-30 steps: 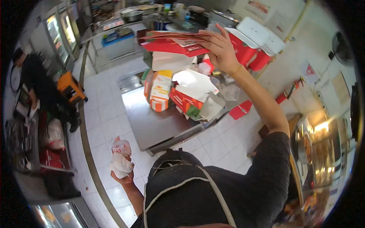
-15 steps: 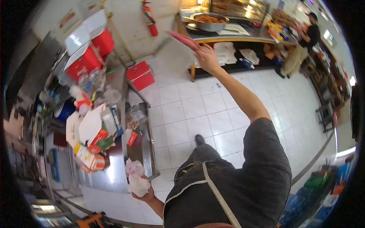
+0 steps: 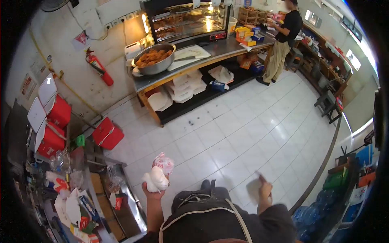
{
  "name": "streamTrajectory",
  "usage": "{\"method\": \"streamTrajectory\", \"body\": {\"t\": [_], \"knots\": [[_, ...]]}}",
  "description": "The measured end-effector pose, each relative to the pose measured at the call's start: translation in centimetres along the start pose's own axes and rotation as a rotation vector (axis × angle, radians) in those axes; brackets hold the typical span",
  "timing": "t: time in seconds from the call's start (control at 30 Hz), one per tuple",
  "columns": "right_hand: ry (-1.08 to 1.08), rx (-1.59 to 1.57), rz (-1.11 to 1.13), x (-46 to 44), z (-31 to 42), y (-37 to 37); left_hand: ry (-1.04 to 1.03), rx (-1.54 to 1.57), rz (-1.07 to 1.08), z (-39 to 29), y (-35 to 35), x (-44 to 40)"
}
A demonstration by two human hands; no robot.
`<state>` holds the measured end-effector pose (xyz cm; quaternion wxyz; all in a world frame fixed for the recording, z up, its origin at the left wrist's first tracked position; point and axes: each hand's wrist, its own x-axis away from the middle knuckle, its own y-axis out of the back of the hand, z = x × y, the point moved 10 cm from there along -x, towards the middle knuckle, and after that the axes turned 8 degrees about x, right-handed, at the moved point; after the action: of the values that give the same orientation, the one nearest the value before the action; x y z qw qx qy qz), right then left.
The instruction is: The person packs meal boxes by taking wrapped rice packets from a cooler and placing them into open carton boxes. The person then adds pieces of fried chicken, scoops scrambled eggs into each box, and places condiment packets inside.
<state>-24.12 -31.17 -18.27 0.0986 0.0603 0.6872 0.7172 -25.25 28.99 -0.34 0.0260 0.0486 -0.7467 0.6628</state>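
My left hand (image 3: 152, 193) is closed around a white, soft-looking bundle (image 3: 155, 180), held up in front of my body. A clear plastic bag with pink-red print (image 3: 164, 163) sticks up behind the bundle. Whether both are one wrapped packet I cannot tell. Off to the right and low, my right hand (image 3: 265, 190) hangs over the floor tiles, slightly blurred. One finger points forward, and no object shows in this hand.
A steel bowl of fried food (image 3: 154, 58) stands on the counter (image 3: 190, 58) by a lit display cabinet (image 3: 188, 22). A co-worker (image 3: 285, 38) stands at the counter's far end. Left are a red cool box (image 3: 107, 133) and a cluttered bench (image 3: 87, 170); stools (image 3: 326, 103) stand right.
The view has swung, bringing the display counter closer to the middle. My right hand has come down from its outstretched reach, and the flat red item it held no longer shows. The left keeps its bundle.
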Motion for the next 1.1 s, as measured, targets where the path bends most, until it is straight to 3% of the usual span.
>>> {"method": "streamTrajectory", "body": {"t": [0.03,0.1,0.23,0.4,0.47,0.53,0.6,0.77,0.87,0.93,1.0,1.03,1.07,1.1], "knots": [[-0.095,0.115,0.136,0.9,-2.5,-3.1,0.008,0.008,0.006,1.3,-1.0,-3.9],[-0.270,0.213,0.324,1.8,-4.2,-5.0,0.210,-0.008,0.099,5.4,-3.3,-10.5],[-0.350,0.123,0.274,-3.8,-2.4,-6.0,0.358,0.018,0.163,11.0,-5.3,-22.8],[-0.306,0.019,0.119,-22.4,2.8,-5.7,0.430,-0.009,0.240,14.4,-3.9,-37.0],[-0.243,-0.042,-0.026,-32.1,5.6,-4.0,0.371,0.012,0.157,14.6,-2.7,-43.3],[-0.169,-0.046,-0.054,-42.5,10.3,0.1,0.383,0.014,0.156,14.9,-4.7,-48.6],[-0.018,-0.101,-0.222,-53.2,13.1,1.7,0.323,-0.001,0.124,14.4,-6.8,-54.5],[0.210,-0.341,-0.423,-73.7,24.5,13.6,0.223,0.035,0.157,13.4,-12.0,-66.1],[0.327,-0.443,-0.451,-84.8,30.9,17.1,0.238,0.076,0.256,12.8,-11.3,-71.4],[0.496,-0.483,-0.431,-92.4,35.6,18.2,0.177,0.039,0.240,12.6,-10.0,-74.3],[0.650,-0.446,-0.546,-99.1,40.3,21.4,-0.017,-0.010,0.067,11.9,-9.7,-77.4],[0.676,-0.439,-0.486,-102.4,42.8,23.6,-0.024,-0.005,0.170,12.2,-8.9,-78.4],[0.705,-0.429,-0.418,-104.7,44.8,26.4,-0.063,-0.004,0.165,12.5,-7.9,-79.2],[0.712,-0.405,-0.213,-107.1,46.5,27.9,-0.145,-0.039,0.072,12.2,-6.5,-80.3]]}}
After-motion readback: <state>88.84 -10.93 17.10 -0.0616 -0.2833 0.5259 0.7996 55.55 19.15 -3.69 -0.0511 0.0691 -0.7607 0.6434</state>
